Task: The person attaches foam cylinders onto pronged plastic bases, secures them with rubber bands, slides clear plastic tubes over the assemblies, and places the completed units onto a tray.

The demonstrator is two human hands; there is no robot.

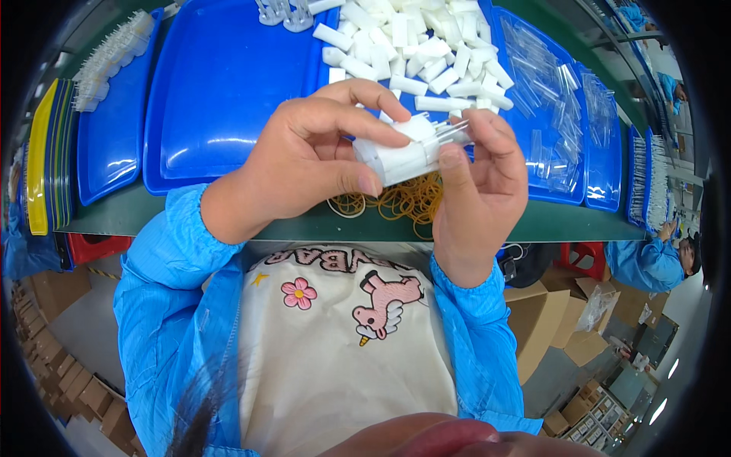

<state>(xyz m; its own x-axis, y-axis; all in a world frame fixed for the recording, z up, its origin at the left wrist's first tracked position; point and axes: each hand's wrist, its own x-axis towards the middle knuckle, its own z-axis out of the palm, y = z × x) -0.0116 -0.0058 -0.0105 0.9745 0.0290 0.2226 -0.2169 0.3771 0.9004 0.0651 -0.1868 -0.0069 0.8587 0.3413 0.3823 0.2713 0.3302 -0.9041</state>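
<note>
In front of my chest, my left hand [308, 148] grips a bundle of white blocks [400, 161] with a clear plastic part at its left end. Its thumb presses from below, and its fingers lie over the top. My right hand [487, 186] pinches the other end, where thin clear rods [451, 134] stick out between thumb and fingers. Whether anything binds the bundle cannot be seen. Just under it, a heap of tan rubber bands [407, 202] lies on the green table [297, 228], partly hidden by my hands.
White blocks [434, 53] are piled on a blue tray beyond my hands. Another blue tray [221, 91] sits left, with clear pronged pieces [285, 12] at its far edge. Clear strips [560, 114] fill a right-hand tray. Cardboard boxes [544, 324] and a co-worker [647, 263] are at right.
</note>
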